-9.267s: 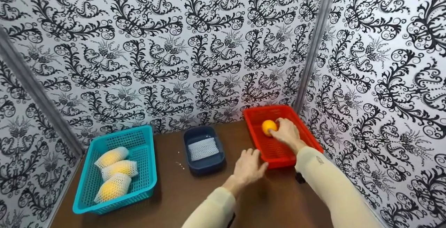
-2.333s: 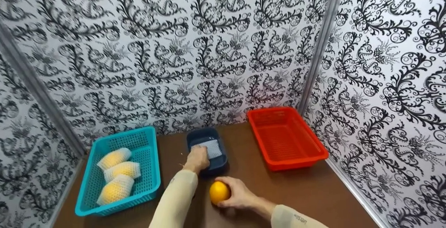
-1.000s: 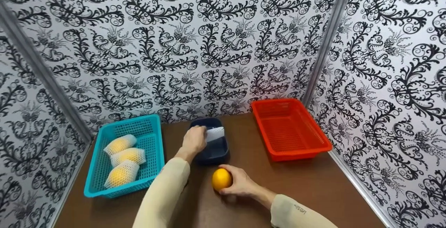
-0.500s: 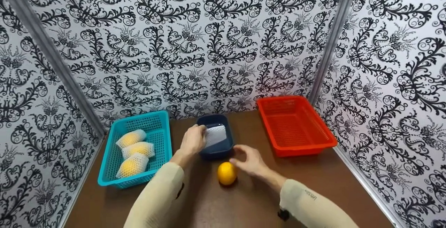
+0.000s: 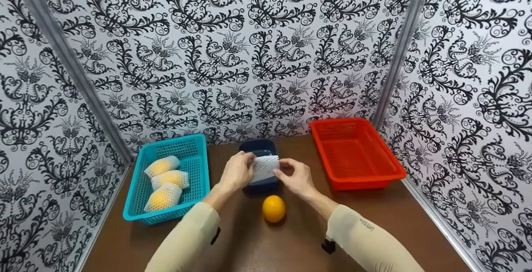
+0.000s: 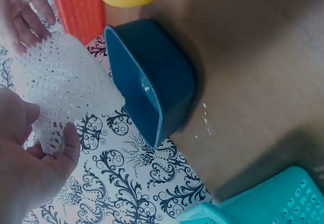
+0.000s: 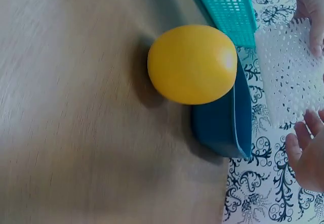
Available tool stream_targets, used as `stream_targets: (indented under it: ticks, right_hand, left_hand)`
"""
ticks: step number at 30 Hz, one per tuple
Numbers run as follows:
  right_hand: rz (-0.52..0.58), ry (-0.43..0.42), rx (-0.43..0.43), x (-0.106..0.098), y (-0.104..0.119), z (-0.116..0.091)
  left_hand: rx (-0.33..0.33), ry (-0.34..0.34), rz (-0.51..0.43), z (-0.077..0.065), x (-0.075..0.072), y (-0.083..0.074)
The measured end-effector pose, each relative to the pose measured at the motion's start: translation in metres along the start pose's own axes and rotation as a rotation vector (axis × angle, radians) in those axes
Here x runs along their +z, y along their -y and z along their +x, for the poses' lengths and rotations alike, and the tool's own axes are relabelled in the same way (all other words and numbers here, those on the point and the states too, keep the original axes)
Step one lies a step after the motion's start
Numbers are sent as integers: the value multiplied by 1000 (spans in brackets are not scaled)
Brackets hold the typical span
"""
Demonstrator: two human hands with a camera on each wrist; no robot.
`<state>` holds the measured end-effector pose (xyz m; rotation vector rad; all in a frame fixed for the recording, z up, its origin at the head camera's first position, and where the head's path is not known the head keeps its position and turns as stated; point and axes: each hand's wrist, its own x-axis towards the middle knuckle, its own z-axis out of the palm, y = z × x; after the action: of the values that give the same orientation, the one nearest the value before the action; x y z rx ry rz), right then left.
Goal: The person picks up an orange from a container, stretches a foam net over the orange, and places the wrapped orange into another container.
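My left hand (image 5: 237, 170) pinches one end of a white foam net sleeve (image 5: 265, 167), lifted above the dark blue tub (image 5: 262, 188). My right hand (image 5: 298, 177) is at the sleeve's other end, its thumb and fingertips right at the edge. Seen from the right wrist, those fingers are spread and loosely bent beside the sleeve (image 7: 288, 77). The left wrist view shows the left thumb and fingers bunching the mesh (image 6: 66, 82). A smooth, round orange-yellow fruit (image 5: 273, 209) sits on the table in front of the tub, touched by neither hand.
On the left stands a turquoise basket (image 5: 195, 172) with three yellow fruits (image 5: 164, 197) in white foam nets. A red basket (image 5: 353, 160) stands at the right with nothing in it. Patterned walls (image 5: 274, 56) enclose the back and sides of the brown table (image 5: 299, 247).
The right hand took the fruit from the red basket, set it before the tub and let go. The left hand lifted the foam net from the tub; the right hand has come to its edge.
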<state>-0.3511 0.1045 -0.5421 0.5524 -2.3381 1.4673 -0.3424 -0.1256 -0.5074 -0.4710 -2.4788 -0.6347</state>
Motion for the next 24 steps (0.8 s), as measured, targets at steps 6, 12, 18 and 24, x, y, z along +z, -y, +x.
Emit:
stream_targets:
  ticks: [6,12,18,24]
  right_hand:
    - [68,44,-30,4,3,-5]
    - [146,86,-18,7,11,-5]
    - [284,108,70,4,17,-5]
    - [729,211,260,1,21,-9]
  left_hand:
    - [-64,-1,-100,-7,-3,-1]
    - [-178,58,-296,-11,-9,2]
    - [-386,193,-716,-15,-12,10]
    - [-639,292,-1166,-26,-5,9]
